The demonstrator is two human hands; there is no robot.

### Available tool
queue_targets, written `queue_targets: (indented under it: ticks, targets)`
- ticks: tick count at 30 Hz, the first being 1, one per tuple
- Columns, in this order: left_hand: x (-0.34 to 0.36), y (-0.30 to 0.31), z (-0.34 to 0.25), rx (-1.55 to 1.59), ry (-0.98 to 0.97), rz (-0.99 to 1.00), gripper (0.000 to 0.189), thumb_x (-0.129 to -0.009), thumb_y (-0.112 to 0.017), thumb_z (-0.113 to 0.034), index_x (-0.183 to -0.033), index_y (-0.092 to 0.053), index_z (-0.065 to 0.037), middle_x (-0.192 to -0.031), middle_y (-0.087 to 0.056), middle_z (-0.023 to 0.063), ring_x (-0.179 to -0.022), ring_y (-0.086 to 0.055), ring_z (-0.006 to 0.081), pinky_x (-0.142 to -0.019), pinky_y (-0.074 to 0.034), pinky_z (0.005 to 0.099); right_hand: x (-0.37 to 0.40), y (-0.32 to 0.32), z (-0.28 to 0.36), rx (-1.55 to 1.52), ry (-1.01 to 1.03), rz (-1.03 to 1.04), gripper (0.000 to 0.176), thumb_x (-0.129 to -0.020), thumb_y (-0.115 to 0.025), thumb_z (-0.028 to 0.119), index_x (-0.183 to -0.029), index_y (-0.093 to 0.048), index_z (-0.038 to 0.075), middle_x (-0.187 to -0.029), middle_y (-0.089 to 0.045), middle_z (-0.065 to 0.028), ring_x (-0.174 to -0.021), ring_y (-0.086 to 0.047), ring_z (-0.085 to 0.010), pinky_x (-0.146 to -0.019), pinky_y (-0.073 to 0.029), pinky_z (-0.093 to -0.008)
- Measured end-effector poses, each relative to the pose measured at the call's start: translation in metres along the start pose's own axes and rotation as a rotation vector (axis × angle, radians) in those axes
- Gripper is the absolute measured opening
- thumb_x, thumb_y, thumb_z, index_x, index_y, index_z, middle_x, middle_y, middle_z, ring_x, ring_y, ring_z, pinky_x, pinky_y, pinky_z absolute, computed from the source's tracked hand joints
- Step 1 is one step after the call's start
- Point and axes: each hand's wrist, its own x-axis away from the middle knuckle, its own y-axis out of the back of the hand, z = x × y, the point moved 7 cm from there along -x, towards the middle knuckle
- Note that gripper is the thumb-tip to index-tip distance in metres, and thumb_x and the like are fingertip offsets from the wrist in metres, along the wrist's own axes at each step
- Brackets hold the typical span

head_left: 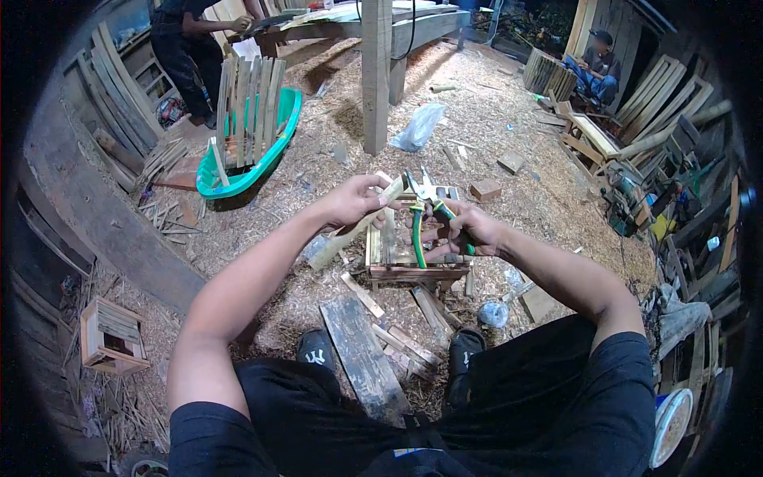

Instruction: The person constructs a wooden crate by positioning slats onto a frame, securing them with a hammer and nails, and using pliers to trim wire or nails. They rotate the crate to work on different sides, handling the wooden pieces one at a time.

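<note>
Head view: the left hand (354, 203) is closed around a slat (338, 242) near its upper end, and the lower end slants down past the wrist. The right hand (469, 230) is wrapped on green-handled pliers (417, 234). Their head meets the slat tip between the two hands — whether it bites anything is too small to tell. A crate (405, 270) sits directly under both hands. This likely goes best with the slat braced firm and the pliers held square to the wood — no twisting.
</note>
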Motion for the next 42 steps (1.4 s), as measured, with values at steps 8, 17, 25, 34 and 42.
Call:
queue_targets:
  ticks: [8,17,25,34,42]
  targets:
    - [0.007,-0.006,-0.009,0.017,-0.095,0.058,0.036,-0.108,-0.054,-0.007,-0.141,-0.054,0.005,-0.125,-0.072,0.0153,-0.095,-0.071,0.0177,-0.080,-0.063,0.0338,0.003,-0.013,0.004,0.040,-0.004,0.117,0.087,-0.071,-0.042,-0.012,-0.156,-0.032,0.000,-0.144,-0.050,-0.0266,-0.127,-0.061,-0.0444,-0.101,-0.059,-0.0624]
    - [0.013,-0.009,-0.019,0.077,0.042,-0.013,0.042,-0.107,-0.055,-0.008,-0.146,-0.050,0.007,-0.120,-0.073,0.0164,-0.093,-0.072,0.0181,-0.084,-0.062,0.0349,0.002,-0.010,0.009,-0.019,0.012,0.077,0.073,-0.085,-0.045,-0.004,-0.156,-0.034,0.005,-0.146,-0.051,-0.0187,-0.130,-0.060,-0.0369,-0.094,-0.062,-0.0607]
    - [0.008,-0.005,-0.011,0.172,0.204,-0.144,0.039,-0.106,-0.044,-0.001,-0.142,-0.050,0.014,-0.111,-0.070,0.0220,-0.088,-0.072,0.0221,-0.077,-0.065,0.0335,-0.013,0.017,0.011,0.227,0.040,-0.240,0.058,-0.088,-0.059,0.004,-0.145,-0.047,0.010,-0.117,-0.063,-0.0071,-0.099,-0.064,-0.0138,-0.070,-0.057,-0.0360]
    - [0.006,-0.010,-0.013,0.197,0.219,-0.087,0.038,-0.107,-0.045,-0.002,-0.142,-0.051,0.010,-0.112,-0.071,0.0202,-0.086,-0.072,0.0192,-0.076,-0.064,0.0309,-0.006,0.028,0.028,1.314,0.379,-0.485,0.065,-0.083,-0.069,0.017,-0.142,-0.048,0.004,-0.131,-0.052,-0.0245,-0.126,-0.052,-0.0423,-0.106,-0.042,-0.0518]
    - [0.009,-0.014,-0.016,0.210,0.195,-0.045,0.038,-0.106,-0.046,0.000,-0.142,-0.052,0.009,-0.109,-0.072,0.0203,-0.088,-0.073,0.0194,-0.073,-0.065,0.0303,0.009,-0.005,0.039,2.113,0.479,-0.615,0.067,-0.081,-0.077,0.030,-0.141,-0.052,0.014,-0.136,-0.051,-0.0187,-0.128,-0.050,-0.0361,-0.095,-0.040,-0.0568]
